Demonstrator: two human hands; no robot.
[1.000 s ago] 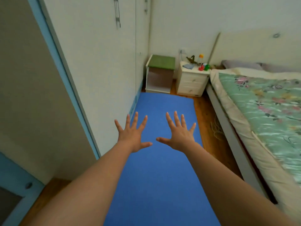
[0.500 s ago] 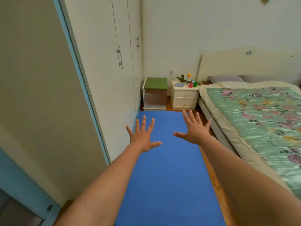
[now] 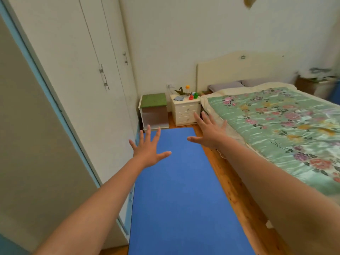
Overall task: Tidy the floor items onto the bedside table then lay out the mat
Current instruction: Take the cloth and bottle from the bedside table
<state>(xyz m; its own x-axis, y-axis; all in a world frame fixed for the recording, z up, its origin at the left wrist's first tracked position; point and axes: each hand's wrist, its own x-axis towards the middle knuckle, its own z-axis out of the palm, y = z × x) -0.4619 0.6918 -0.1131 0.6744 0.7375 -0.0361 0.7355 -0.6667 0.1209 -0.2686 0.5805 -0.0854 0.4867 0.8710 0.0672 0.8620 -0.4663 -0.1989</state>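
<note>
A blue mat (image 3: 181, 190) lies flat and unrolled on the wooden floor between the wardrobe and the bed. My left hand (image 3: 148, 150) is stretched out above its left part, fingers spread, holding nothing. Further right, my right hand (image 3: 209, 132) hovers over the mat's far right corner by the bed edge, also spread and empty. At the far end stands the white bedside table (image 3: 184, 112). On its top are a red toy (image 3: 191, 97), a green toy (image 3: 196, 96), a blue cloth (image 3: 178, 98), a dark figure (image 3: 180, 91) and a small bottle (image 3: 187, 89).
A white wardrobe (image 3: 88, 85) runs along the left. A low open cabinet with a green top (image 3: 154, 103) stands beside the bedside table. The bed with a floral green cover (image 3: 279, 126) fills the right. A strip of bare wooden floor (image 3: 237, 190) lies between mat and bed.
The view has lifted, showing more of the wall and bed. Both hands stay spread and empty; my right hand has drifted right and farther away, toward the bed edge.
</note>
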